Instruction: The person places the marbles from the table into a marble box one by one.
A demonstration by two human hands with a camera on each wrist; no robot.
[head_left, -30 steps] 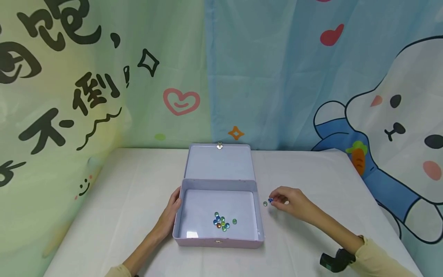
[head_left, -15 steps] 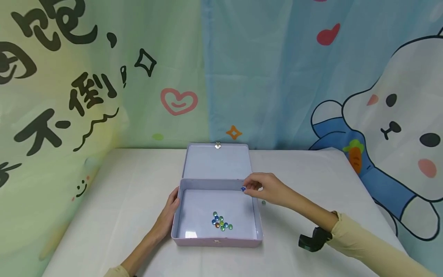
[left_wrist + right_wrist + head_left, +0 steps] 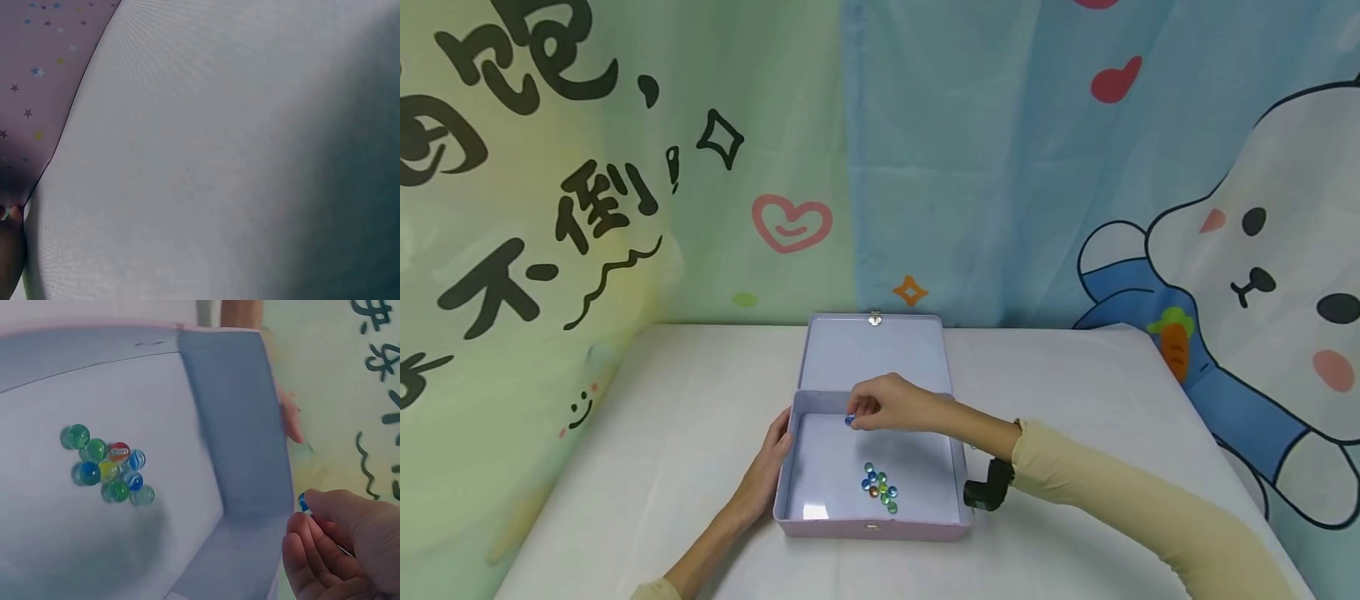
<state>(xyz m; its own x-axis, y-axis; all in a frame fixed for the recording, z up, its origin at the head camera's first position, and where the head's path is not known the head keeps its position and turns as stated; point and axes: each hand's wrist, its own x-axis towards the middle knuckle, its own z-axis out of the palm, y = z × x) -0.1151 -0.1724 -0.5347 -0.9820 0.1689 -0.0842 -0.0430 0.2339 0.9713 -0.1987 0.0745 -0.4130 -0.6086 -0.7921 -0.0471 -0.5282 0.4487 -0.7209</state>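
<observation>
My right hand [image 3: 891, 404] pinches a blue marble [image 3: 849, 420] between thumb and fingertips, above the back left of the open lilac tin box [image 3: 872, 527]. In the right wrist view the marble [image 3: 304, 501] peeks out past the thumb. A cluster of glass marbles [image 3: 880, 488], green, blue, yellow and red-orange, lies on the box floor towards the front. Against the box's left outer wall rests my left hand [image 3: 767, 462], its fingers along the side. The left wrist view catches only the star-printed box side [image 3: 47, 75] and a bit of fingers.
The box lid [image 3: 874, 354] is tipped back flat behind the box, with a small metal clasp [image 3: 875, 318]. A white cloth [image 3: 722, 367] covers the table. A printed curtain [image 3: 955, 167] hangs behind. A black wrist camera [image 3: 988, 485] sits over the box's right edge.
My right hand has carried the blue marble from the cloth right of the box leftwards over the box. One green marble inside has rolled to the cluster's front. The left hand stays put.
</observation>
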